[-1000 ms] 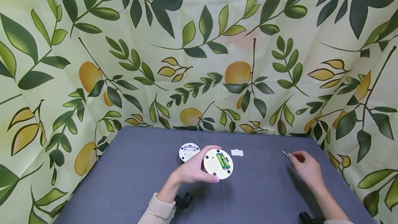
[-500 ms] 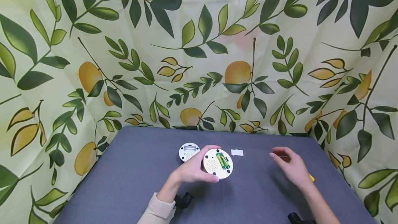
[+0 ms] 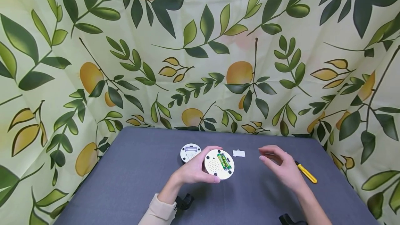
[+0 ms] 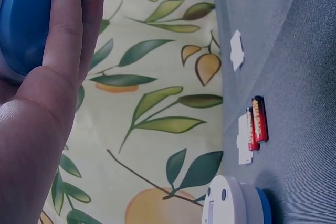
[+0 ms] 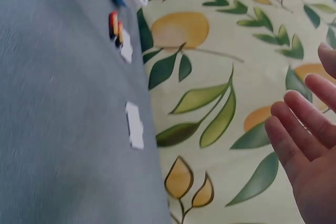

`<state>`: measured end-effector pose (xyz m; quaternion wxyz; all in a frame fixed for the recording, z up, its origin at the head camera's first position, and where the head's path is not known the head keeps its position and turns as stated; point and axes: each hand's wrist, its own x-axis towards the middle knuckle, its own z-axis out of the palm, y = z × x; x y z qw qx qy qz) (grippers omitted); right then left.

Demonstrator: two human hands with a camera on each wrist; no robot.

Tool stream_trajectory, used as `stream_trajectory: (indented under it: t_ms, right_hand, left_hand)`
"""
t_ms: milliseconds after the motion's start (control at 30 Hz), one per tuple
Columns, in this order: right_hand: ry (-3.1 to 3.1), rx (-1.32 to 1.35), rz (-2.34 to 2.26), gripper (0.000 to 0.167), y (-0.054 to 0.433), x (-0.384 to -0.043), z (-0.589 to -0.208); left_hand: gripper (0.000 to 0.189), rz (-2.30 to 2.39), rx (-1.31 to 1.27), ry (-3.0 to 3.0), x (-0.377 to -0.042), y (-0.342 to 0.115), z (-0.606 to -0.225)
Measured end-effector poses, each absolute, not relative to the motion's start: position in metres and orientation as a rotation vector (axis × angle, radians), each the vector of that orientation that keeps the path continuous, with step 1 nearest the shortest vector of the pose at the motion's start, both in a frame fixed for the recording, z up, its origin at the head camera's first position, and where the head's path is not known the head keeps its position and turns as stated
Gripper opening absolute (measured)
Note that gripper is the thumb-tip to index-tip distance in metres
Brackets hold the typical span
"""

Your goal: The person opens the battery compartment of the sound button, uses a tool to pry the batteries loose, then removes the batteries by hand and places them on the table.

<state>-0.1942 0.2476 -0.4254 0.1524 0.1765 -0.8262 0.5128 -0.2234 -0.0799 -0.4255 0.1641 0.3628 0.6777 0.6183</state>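
My left hand (image 3: 195, 169) holds a round white-and-blue device (image 3: 212, 166) by its rim. Its white underside, with speaker holes and dark round feet, faces the head camera. Green batteries (image 3: 224, 161) lie in its uncovered compartment. In the left wrist view the device's blue side (image 4: 26, 24) shows beside the fingers. Over the table, my right hand (image 3: 285, 169) hangs with fingers loosely bent and holds nothing. Behind it lies a yellow-handled screwdriver (image 3: 307, 174), its shaft partly hidden by the hand. Left of that hand, a white battery cover (image 3: 239, 153) rests on the table.
A second round device (image 3: 190, 152) lies underside up behind my left hand, its battery compartment bare. Red-and-black batteries (image 4: 259, 120) lie by another white cover (image 4: 243, 148), both hidden from the head view. A leaf-patterned cloth (image 3: 200, 79) hangs behind the grey table (image 3: 131, 176).
My right hand has let go of the screwdriver, which now lies on the table at the right, and has moved left. My left hand and the device have stayed in place.
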Motion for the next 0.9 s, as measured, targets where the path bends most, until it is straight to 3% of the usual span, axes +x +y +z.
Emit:
stream_trajectory:
  t_ms: [367,900]
  right_hand:
    - [-2.188,0.826,1.588,0.033,0.216,-0.193,-0.413]
    - [-2.209,1.035,1.595,0.033,0.177,-0.191,-0.41]
  left_hand:
    - [0.084,1.752,1.023,1.941,-0.224,-0.079,-0.426]
    - [0.086,1.768,1.052,1.898,-0.226,-0.08,-0.428]
